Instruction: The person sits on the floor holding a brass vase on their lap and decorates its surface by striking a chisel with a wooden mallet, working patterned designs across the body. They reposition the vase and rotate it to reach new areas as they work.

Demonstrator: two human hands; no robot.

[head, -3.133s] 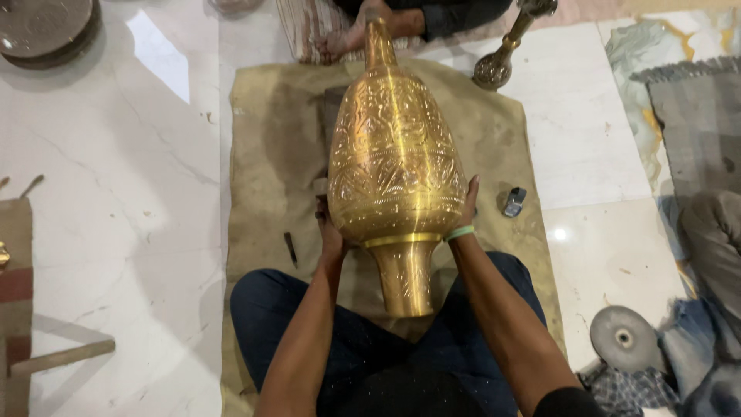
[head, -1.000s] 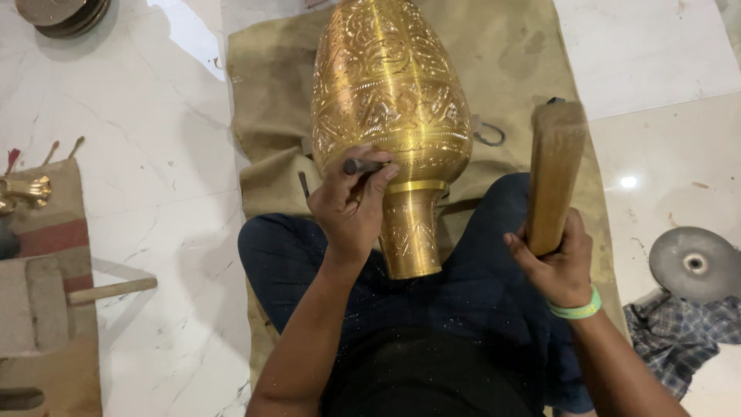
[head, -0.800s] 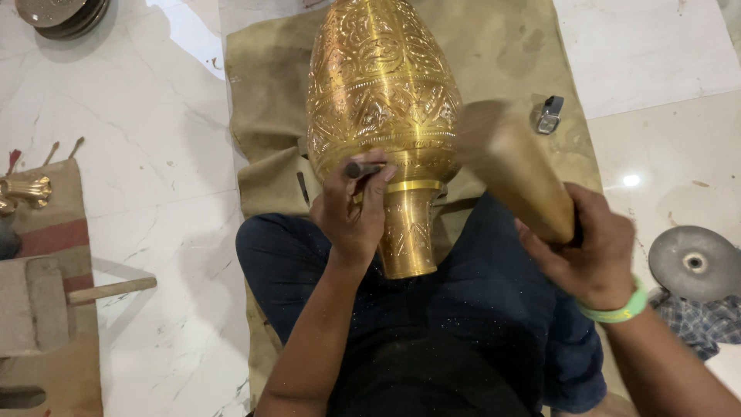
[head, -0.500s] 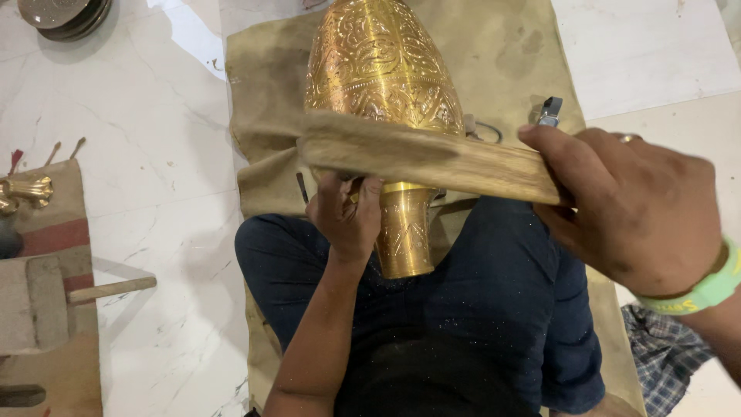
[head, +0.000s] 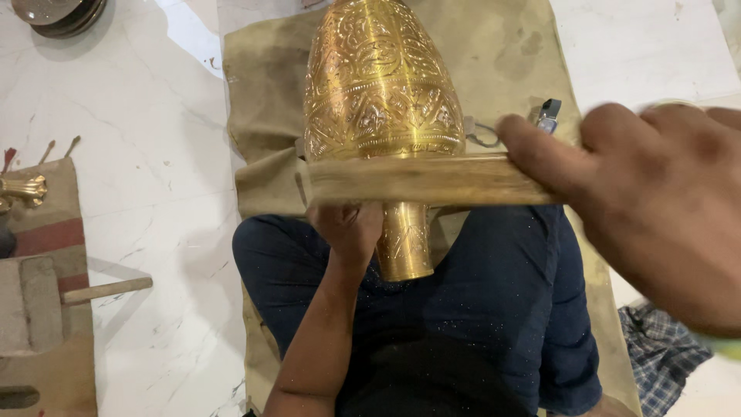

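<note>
A large engraved brass vase (head: 378,100) lies on a tan cloth (head: 262,85), its narrow neck (head: 405,239) pointing toward my lap. My left hand (head: 349,228) presses against the vase where the body meets the neck; the small dark tool it held earlier is hidden now. My right hand (head: 656,208), large and close to the camera, grips a wooden block (head: 417,181) held level across the vase just above my left hand.
A small metal object with a wire loop (head: 546,116) lies on the cloth right of the vase. A wooden-handled tool (head: 104,289) and a small brass piece (head: 23,189) lie on a mat at left. Dark round plates (head: 58,11) sit top left. A checked cloth (head: 664,355) is at bottom right.
My right hand picked up the wooden block, swung it from upright to level and brought it over my left hand. The left hand took up a small dark tool against the vase.
</note>
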